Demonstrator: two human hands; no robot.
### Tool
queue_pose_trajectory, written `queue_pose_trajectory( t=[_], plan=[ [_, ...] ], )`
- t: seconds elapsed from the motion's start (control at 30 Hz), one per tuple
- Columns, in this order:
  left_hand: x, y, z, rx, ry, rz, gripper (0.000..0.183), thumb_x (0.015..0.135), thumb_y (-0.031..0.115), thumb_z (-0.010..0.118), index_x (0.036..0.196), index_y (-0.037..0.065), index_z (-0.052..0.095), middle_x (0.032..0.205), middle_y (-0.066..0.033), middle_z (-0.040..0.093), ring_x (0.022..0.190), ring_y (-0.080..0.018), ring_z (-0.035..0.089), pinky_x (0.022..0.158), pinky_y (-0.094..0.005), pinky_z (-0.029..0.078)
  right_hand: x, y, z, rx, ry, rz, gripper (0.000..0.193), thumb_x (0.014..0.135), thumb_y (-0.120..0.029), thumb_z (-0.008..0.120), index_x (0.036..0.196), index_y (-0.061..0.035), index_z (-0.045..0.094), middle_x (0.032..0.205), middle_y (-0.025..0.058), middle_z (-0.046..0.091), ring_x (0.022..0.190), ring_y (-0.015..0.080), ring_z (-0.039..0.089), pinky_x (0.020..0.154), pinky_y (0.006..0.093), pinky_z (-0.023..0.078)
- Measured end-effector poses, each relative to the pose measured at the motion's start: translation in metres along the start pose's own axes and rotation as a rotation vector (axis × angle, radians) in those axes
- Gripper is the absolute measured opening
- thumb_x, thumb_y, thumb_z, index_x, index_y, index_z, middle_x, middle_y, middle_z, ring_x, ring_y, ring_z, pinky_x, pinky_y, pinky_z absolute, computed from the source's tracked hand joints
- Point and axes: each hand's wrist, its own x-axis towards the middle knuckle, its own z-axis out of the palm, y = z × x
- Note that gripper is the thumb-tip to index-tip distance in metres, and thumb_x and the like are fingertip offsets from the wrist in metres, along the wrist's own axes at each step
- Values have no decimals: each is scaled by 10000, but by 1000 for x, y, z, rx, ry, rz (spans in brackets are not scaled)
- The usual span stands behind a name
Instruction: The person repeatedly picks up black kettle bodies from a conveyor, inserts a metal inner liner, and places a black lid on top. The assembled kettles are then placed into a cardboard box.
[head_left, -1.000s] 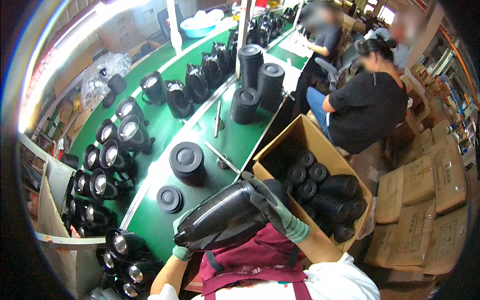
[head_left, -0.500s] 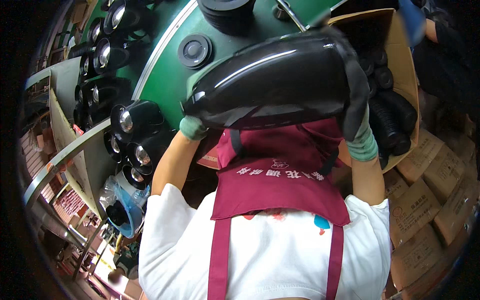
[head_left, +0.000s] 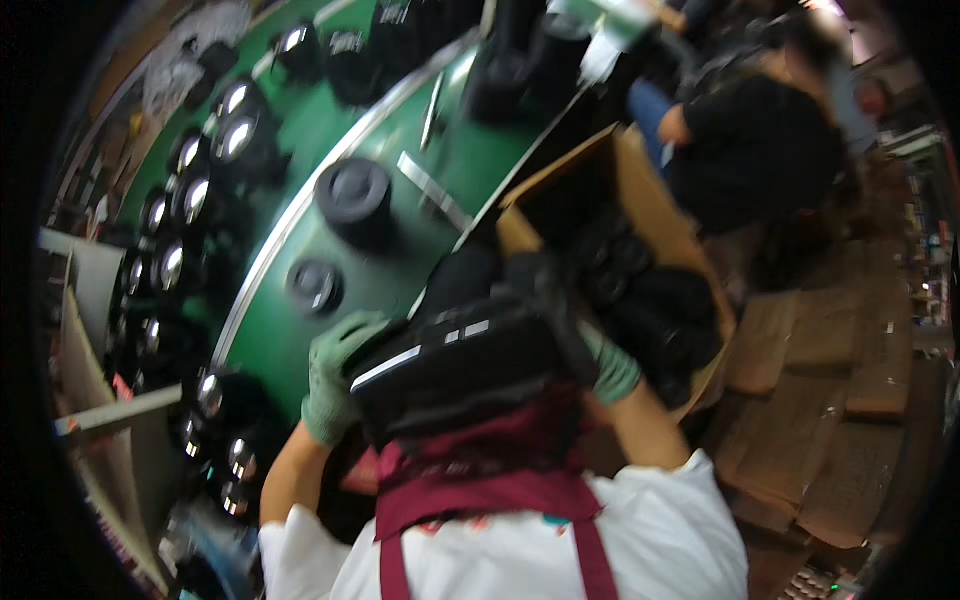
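A glossy black, rounded shell-like piece (head_left: 460, 370) is held between my two gloved hands, close in front of my maroon apron. My left hand (head_left: 338, 372), in a pale green glove, grips its left end. At its right end my right hand (head_left: 568, 318) is closed on it; that glove looks dark over the fingers and green at the cuff. A dark rounded form (head_left: 465, 280) shows just beyond the shell, and blur hides whether it is part of it. On the green table (head_left: 270, 325) a thick black round stack (head_left: 355, 195) stands near a flat black disc (head_left: 315, 285).
Several black rounded units (head_left: 195, 200) with shiny fronts line the table's left side. An open cardboard box (head_left: 707, 290) of black parts stands at right. Beyond it sits a person in dark clothes (head_left: 755, 145). Closed cartons (head_left: 810, 340) are stacked at far right.
My view has swung toward the right, bringing the box and the person further in. The shell, still in both hands, is lower and nearer my apron, and looks turned more end-on.
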Motion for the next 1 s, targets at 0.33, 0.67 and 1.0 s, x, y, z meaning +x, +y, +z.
queue_pose_trajectory(
  t=[0.33,0.67,1.0],
  plan=[
    [10,24,-10,173,-30,89,297,833,122,609,1069,-43,681,1068,-139,703,927,-198,680,838,-331,532,-25,-27,4,249,-30,30,464,1055,-282,291,1400,-18,456,1372,115,500,1295,188,448,1148,313,257],
    [6,29,-4,132,-27,140,420,681,151,739,1070,0,692,1022,-173,691,874,-299,694,798,-346,534,-40,29,10,549,-155,134,476,1051,-236,367,1470,-12,335,1386,71,454,1283,158,414,1109,268,287],
    [10,7,-6,217,-17,269,402,689,128,713,1077,26,699,1040,-191,673,934,-345,677,814,-357,531,-10,13,15,225,-70,215,345,1018,-233,388,1225,-13,555,1171,114,590,1102,203,556,970,305,429]
  ],
)
